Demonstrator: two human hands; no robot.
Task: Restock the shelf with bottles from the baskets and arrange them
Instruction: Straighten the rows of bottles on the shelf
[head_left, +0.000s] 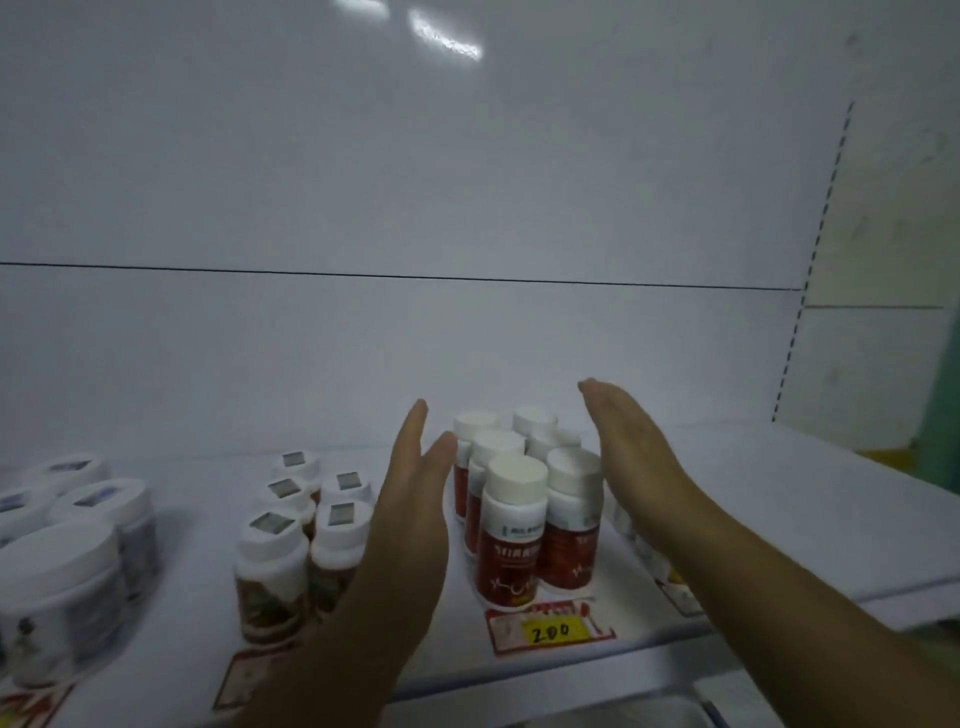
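Several red-labelled bottles (511, 540) with white caps stand in two tight rows on the white shelf (753, 499). My left hand (410, 499) is flat and upright just left of the group, fingers straight, thumb by the rear bottles. My right hand (634, 441) is flat against the group's right side, palm facing the bottles. Both hands hold nothing. No basket is in view.
Left of my left hand stand several smaller bottles (306, 525) with grey stickers on white caps. Wide white jars (62, 566) fill the far left. A red price tag marked 200 (553, 630) sits on the shelf's front edge. The shelf's back panel (467, 208) rises behind.
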